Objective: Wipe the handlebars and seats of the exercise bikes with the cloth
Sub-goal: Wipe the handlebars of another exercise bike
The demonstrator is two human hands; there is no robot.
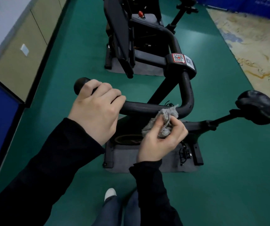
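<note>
A black looped handlebar [149,108] of the near exercise bike crosses the middle of the view. My left hand [96,108] grips its left end, just behind the rounded tip. My right hand [162,139] holds a crumpled grey cloth [165,121], and the cloth's top touches the underside of the bar near its right bend. The bike's black seat [257,106] sticks out on a post to the right, untouched. A clamp with QR stickers [180,60] sits on the bar's far side.
A second bike [122,35] stands behind on a grey mat [145,70]. The near bike's base rests on another grey mat [124,159] on green floor. A beige cabinet wall [21,51] runs along the left; patterned carpet [253,51] lies right. My feet are below.
</note>
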